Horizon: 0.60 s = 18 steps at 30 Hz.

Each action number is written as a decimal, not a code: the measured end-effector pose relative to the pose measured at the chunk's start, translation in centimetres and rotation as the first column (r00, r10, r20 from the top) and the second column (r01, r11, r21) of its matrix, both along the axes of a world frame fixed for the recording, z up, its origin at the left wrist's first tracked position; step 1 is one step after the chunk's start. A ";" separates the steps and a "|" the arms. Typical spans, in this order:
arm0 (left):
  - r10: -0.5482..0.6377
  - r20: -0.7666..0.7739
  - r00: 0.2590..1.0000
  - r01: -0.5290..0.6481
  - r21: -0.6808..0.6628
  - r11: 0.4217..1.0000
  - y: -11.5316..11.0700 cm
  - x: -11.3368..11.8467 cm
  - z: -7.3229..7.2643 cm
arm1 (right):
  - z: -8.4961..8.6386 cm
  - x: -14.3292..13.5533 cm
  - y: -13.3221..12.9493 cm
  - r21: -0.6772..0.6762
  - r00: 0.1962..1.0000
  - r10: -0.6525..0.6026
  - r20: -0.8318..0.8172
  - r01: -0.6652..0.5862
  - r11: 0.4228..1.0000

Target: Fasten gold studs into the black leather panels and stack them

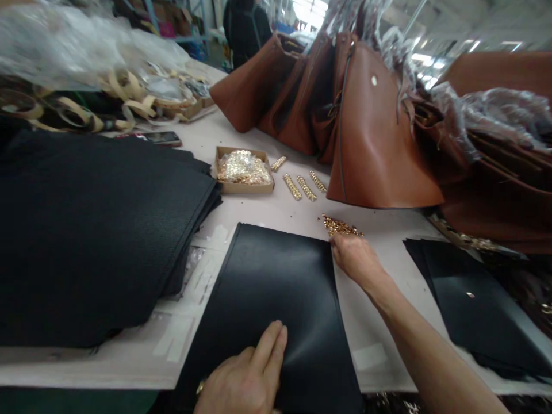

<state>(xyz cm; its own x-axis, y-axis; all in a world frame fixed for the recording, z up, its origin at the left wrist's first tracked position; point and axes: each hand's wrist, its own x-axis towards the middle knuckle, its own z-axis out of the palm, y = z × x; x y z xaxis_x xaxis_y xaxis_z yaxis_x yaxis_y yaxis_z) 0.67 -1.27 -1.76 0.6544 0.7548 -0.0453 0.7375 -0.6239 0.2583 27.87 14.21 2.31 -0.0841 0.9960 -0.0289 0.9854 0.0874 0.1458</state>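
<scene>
A black leather panel (pixel 276 282) lies flat on the table in front of me and reaches its front edge. My left hand (pixel 245 376) rests on the lower part of the panel, fingers stretched out and lying against it. At the panel's top right corner is my right hand (pixel 356 259), its fingers closed in a pinch; what they hold, if anything, is hidden. Just beyond those fingers sits a small pile of gold metal pieces (pixel 340 224).
A tall stack of black panels (pixel 95 230) fills the left. Behind stand a cardboard box (pixel 245 188) of gold parts, several gold strips (pixel 306 188) and brown leather bags (pixel 383 138). More black panels (pixel 478 305) lie at right, with a small metal piece on top.
</scene>
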 end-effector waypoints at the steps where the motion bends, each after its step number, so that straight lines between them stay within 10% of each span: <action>1: 0.004 0.006 1.000 -0.004 -0.008 1.000 -0.2 -0.1 0.2 | 0.0 -0.1 0.2 -0.002 1.000 -0.005 0.013 0.005 1.000; 12: -0.061 -0.045 0.997 0.064 0.052 0.997 -0.5 0.0 0.6 | 0.6 -0.4 -2.2 0.062 0.983 0.021 -0.184 -0.010 0.998; 18: -0.074 -0.041 0.996 0.077 0.067 0.995 -0.7 -0.1 1.0 | 0.5 -4.2 -8.6 -0.286 0.532 -0.241 -0.812 -0.003 0.958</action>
<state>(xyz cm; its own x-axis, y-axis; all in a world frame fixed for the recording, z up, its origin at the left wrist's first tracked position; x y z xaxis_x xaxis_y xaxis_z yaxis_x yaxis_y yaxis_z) 0.62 -1.95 -0.79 0.7083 0.7056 -0.0214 0.6963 -0.6933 0.1858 23.62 5.57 2.81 -0.0720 0.9703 -0.2310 0.6471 -0.1309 -0.7511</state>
